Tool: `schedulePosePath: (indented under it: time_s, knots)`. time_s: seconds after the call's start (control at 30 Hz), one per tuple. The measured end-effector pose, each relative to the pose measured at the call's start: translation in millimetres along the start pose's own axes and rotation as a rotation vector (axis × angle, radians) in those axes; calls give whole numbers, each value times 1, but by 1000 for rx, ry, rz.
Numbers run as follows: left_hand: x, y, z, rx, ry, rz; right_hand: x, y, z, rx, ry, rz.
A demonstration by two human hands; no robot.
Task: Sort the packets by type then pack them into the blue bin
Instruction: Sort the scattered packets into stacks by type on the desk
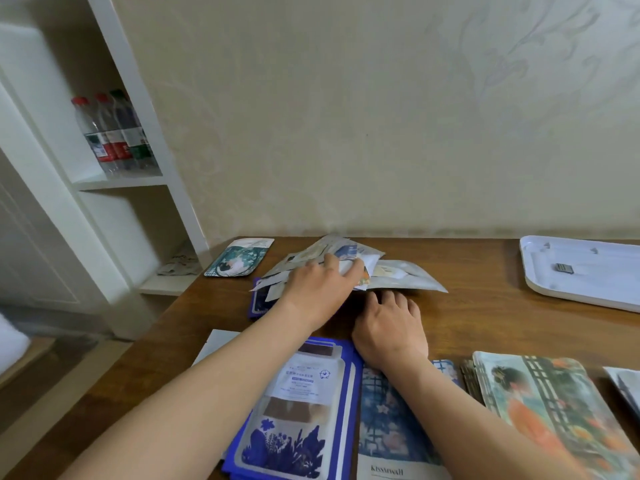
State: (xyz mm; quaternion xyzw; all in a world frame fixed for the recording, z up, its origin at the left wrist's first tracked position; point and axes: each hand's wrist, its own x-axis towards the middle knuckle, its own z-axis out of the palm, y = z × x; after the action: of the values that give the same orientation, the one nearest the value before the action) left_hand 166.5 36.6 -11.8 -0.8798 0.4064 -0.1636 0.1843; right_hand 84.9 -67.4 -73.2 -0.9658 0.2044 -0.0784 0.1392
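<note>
A loose heap of mixed packets (391,271) lies at the back middle of the wooden table (485,317). My left hand (318,289) lies on the heap with its fingers spread over a white packet. My right hand (391,327) rests flat on the bare wood just in front of the heap, fingers straight. Sorted stacks lie near me: blue-and-white packets (294,410), dark blue patterned packets (391,427), and packets with an orange figure (547,403). A single green packet (239,258) lies at the back left. The blue bin is not in view.
A white tray (581,271) holding a small dark object sits at the back right. A white shelf unit (114,181) with several water bottles (114,133) stands left of the table. Another pale packet (627,386) shows at the right edge. A wall runs behind the table.
</note>
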Motion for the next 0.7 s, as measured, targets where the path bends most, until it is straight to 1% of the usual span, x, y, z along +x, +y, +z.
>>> schedulePosePath:
  time_s: [0.13,0.2,0.27,0.33,0.47,0.5,0.53,0.57,0.6,0.63,0.67,0.7]
  knots:
    - [-23,24,-2,-116,-106,-7,-3,2,-2,-22,-32,-17]
    - [-30,31,-7,-152,-125,-24,-5,3,-5,-48,-55,-42]
    - [-31,33,-17,-167,-88,-45,-4,3,-9,2,-77,-16]
    - [-35,35,-27,-169,-30,-52,-3,6,-14,106,-53,2]
    - [-43,42,-44,-192,14,-47,-1,17,-45,218,-29,-31]
    - [-46,44,-47,-208,27,-57,-5,18,-53,325,-24,-14]
    - [-48,46,-49,-226,42,-69,-10,18,-62,501,-17,31]
    - [-49,49,-51,-246,57,-82,-15,18,-71,792,-40,122]
    - [-50,52,-52,-271,69,-98,-19,20,-78,1147,-70,214]
    - [-50,56,-52,-298,78,-115,-24,23,-82,1452,-97,286]
    - [-50,60,-53,-324,86,-132,-29,28,-85,1694,-143,339]
    - [-48,64,-53,-348,90,-146,-34,33,-88,1865,-199,358]
